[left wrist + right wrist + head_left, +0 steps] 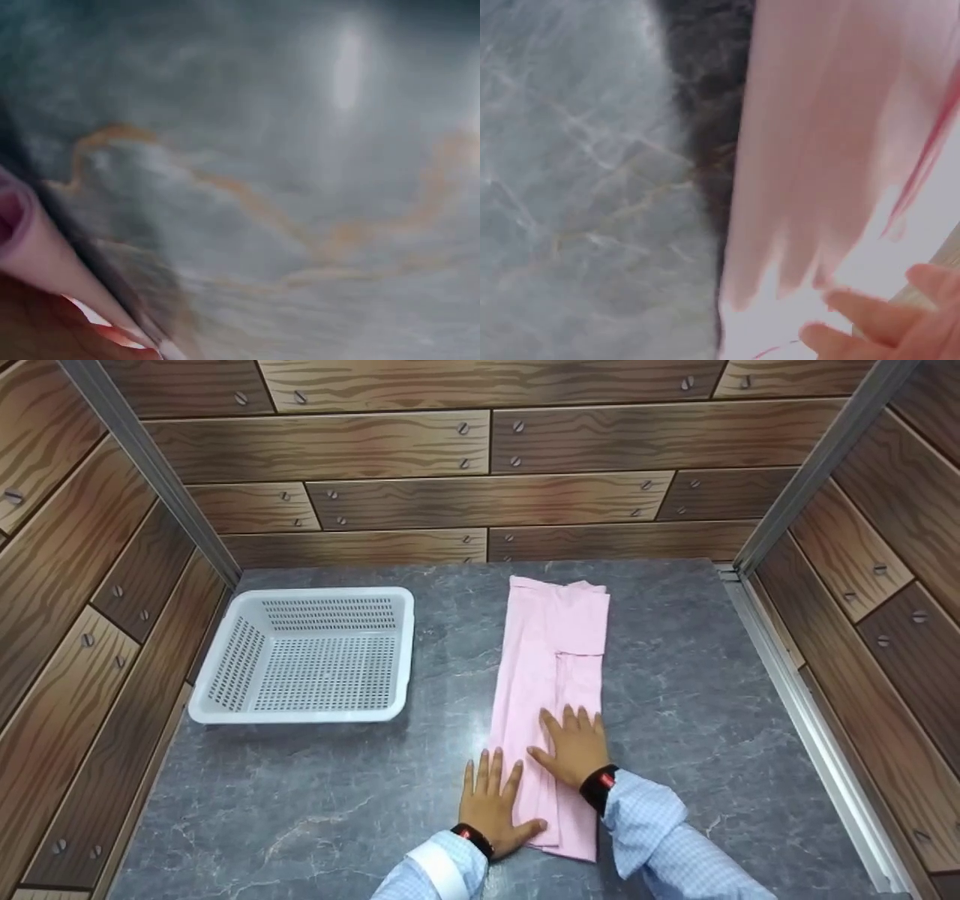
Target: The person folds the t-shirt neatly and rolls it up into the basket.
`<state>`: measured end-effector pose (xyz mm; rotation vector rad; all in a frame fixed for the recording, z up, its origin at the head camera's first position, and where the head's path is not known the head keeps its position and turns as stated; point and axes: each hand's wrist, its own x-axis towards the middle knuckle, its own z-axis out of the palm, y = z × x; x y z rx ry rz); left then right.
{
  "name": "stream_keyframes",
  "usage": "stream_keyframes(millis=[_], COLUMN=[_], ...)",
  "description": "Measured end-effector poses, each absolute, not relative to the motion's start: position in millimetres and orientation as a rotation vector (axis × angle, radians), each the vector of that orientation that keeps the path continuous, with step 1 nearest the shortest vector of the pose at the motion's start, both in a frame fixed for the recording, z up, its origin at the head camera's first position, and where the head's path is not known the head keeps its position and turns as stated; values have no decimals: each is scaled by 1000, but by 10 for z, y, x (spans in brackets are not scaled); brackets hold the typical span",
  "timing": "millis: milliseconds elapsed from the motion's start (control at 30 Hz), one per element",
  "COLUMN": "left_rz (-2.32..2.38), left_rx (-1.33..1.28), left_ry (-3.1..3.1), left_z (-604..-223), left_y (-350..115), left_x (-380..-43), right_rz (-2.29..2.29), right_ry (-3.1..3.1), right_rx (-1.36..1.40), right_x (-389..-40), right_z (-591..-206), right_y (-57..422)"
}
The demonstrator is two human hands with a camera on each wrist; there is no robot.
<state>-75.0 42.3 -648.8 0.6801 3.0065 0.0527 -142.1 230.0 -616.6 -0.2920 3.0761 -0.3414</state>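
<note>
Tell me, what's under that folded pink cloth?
The grey tabletop shows around the pink cloth, which appears to lie on it. The patch directly beneath is covered, so whether anything else is there cannot be seen.

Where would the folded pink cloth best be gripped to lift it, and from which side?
Likely at both long edges around mid-length, left hand from the left, right hand from the right: the folded pink cloth lies flat as a long, narrow layered strip, so holding both sides should keep its folds together.
</note>
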Motion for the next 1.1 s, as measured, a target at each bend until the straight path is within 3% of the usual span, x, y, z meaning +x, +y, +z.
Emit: stream_keyframes(millis=[333,1100], left_rz=[25,7], left_rx=[960,690], left_ry=[2954,2967], left_z=[-6479,-6433], left_y=[424,567], left_x=[-790,-799], right_rz=[-434,-351], right_ry=[3015,2902], right_rx=[-224,-369], right_x=[-1530,-1819], right_z=[-6545,-6355], right_y=[2358,2151])
